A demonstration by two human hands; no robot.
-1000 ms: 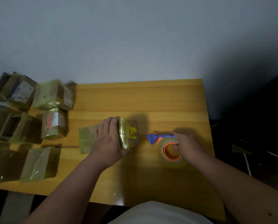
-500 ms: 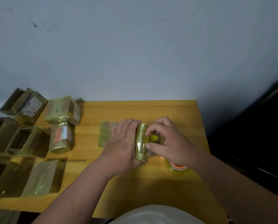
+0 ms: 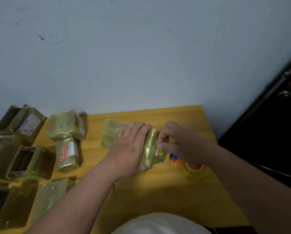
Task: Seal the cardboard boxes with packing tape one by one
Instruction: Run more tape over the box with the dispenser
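Note:
A small cardboard box (image 3: 152, 149) wrapped in yellowish tape lies in the middle of the wooden table (image 3: 158, 191). My left hand (image 3: 130, 149) lies over its top, fingers wrapped onto its right end and thumb under its near corner. My right hand (image 3: 180, 143) has its fingers curled against the taped right end, thumb and fingertips pinching at the tape there. The tape roll (image 3: 194, 169) with an orange core and a blue dispenser tip (image 3: 173, 156) rests on the table just right of the box, partly hidden under my right wrist.
Several other taped and open cardboard boxes crowd the table's left side, among them a sealed box (image 3: 66, 126), one with a red label (image 3: 68, 154) and an open one (image 3: 25, 162). A flat piece (image 3: 52, 195) lies near the front. A dark door (image 3: 276, 115) stands right.
My right hand left the tape roll and came to the box's right end. The camera tilted up, so the table now sits lower in view.

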